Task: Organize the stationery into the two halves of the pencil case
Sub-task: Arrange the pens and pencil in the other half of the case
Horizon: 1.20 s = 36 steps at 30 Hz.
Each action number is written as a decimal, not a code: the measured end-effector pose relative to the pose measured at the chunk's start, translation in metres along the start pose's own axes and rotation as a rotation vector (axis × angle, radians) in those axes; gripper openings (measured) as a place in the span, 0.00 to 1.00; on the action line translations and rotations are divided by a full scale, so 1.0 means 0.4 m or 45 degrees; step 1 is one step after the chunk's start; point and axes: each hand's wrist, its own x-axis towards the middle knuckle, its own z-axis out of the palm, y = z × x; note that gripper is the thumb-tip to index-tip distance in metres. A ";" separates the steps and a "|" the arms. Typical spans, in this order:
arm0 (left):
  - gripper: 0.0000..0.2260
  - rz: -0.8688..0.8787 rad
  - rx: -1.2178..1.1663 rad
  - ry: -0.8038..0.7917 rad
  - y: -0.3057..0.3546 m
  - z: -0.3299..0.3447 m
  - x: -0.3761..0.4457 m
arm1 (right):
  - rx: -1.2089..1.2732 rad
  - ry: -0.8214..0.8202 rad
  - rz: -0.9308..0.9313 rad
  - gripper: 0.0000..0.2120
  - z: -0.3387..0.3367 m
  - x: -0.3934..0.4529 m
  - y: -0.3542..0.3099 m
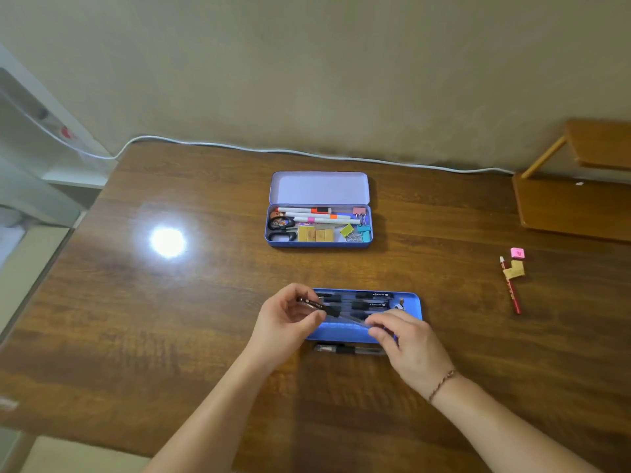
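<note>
Low in the middle of the frame, both hands hold one black pen (333,310) over the blue tray (415,307). Left hand (285,319) pinches the cap end; right hand (406,332) pinches the clear end. Other pens already lie in this tray. I think this pen goes in now, so it must be laid flat beside them. One more pen (348,349) waits just below the tray. Higher up sits the open pencil case (319,187), holding markers, scissors and clips. At the right lies a red pencil (512,288).

Blue pencil-case tray (415,310), lilac-lined case lid (319,187), black-capped clear pen (336,310), red pencil (512,290), pink eraser (517,253), brown wood-grain table (205,302)
</note>
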 end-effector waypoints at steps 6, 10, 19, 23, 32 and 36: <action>0.04 0.457 0.811 -0.018 -0.059 -0.029 0.009 | -0.251 0.125 -0.044 0.04 0.023 0.004 0.035; 0.06 0.564 0.973 0.056 -0.077 -0.021 0.014 | -0.294 0.182 -0.088 0.05 0.040 -0.006 0.051; 0.08 0.484 0.876 0.144 -0.101 -0.011 0.009 | -0.480 0.232 -0.149 0.03 0.023 -0.015 0.014; 0.06 0.474 0.736 0.217 -0.101 -0.015 -0.001 | -0.713 0.047 -0.319 0.04 0.032 -0.062 0.025; 0.09 0.724 0.678 0.243 -0.057 0.009 -0.030 | -0.063 0.253 0.110 0.02 0.035 -0.041 -0.055; 0.09 0.503 0.433 0.057 -0.006 0.096 -0.026 | 0.156 0.357 0.070 0.09 0.036 0.001 -0.129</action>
